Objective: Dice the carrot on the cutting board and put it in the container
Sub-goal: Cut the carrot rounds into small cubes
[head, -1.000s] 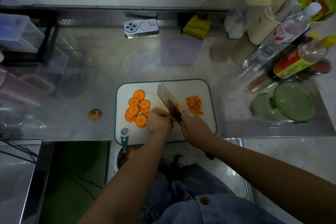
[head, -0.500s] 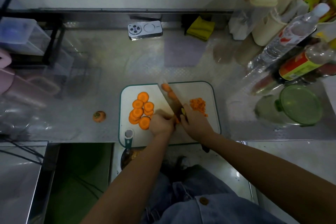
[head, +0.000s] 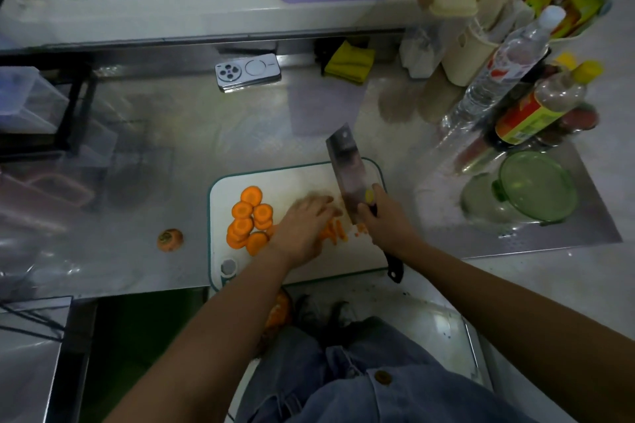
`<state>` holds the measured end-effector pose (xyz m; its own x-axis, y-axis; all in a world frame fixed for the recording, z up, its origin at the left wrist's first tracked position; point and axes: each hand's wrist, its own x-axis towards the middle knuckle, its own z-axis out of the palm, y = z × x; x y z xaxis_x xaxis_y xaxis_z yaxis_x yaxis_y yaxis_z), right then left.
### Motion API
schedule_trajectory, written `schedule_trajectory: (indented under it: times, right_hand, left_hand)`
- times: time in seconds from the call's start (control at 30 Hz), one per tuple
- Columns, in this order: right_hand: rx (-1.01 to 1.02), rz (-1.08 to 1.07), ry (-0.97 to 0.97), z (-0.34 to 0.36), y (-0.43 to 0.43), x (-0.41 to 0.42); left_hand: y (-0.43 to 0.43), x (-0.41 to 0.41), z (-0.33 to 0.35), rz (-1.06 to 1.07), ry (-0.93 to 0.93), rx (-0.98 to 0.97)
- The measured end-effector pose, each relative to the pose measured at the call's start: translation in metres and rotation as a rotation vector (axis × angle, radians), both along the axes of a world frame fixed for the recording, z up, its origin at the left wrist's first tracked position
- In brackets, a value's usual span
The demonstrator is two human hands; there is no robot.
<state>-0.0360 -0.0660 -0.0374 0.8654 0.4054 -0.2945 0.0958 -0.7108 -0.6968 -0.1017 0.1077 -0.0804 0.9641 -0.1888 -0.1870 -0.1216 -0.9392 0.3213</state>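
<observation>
**Cleaver up, left hand over the strips**

- Your right hand is clamped round the black handle of the cleaver. The fingers are wrapped right at the blade's heel.
- The blade is lifted off the board and tilted, with its flat side facing the camera. Its tip reaches past the board's far edge, and the handle's butt sticks out past the board's near edge.
- Your left hand is spread over the middle of the cutting board. The fingers are stretched out toward the cleaver and motion-blurred, and there's nothing gripped that I can see.
- Carrot:
  - The carrot slices lie in an overlapping heap of round coins on the left half of the board.
  - The carrot strips lie just beside your left fingers, toward the near edge.
  - A few small carrot bits sit below the blade's heel, next to your right hand.
  - The cut-off carrot top lies on the steel counter, left of the board and apart from it.
- The board sits at the counter's near edge, about mid-width.
- The glass container with a green lid stands near the counter's right edge, well apart from the board. I can't read its contents.
- A phone and a yellow cloth sit along the far edge. Two bottles stand in the far right corner.
</observation>
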Motion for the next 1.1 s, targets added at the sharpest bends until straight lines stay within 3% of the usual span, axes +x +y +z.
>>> schedule_trajectory:
  times: [0.13,0.3,0.47,0.67,0.83,1.1]
  right_hand:
    - [-0.02,-0.032,0.005,-0.002,-0.009,0.0]
    - [-0.016,-0.03,0.024,-0.003,-0.013,-0.001]
    - [-0.007,-0.014,0.016,-0.005,-0.012,-0.001]
    - [-0.034,0.057,0.009,-0.008,-0.005,-0.001]
    - [-0.143,0.182,-0.061,-0.014,0.0,-0.013]
    - [-0.16,0.251,-0.162,-0.021,0.004,-0.034]
  left_hand:
    - [-0.007,0.01,0.002,-0.187,0.069,0.143]
    - [-0.011,0.014,0.003,-0.18,-0.017,0.167]
    - [-0.021,0.008,0.002,-0.053,0.004,0.25]
    - [-0.014,-0.001,0.004,0.361,-0.018,0.141]
    - [-0.011,-0.007,0.003,0.452,-0.055,0.07]
    - [-0.001,-0.026,-0.002,0.41,-0.09,0.005]
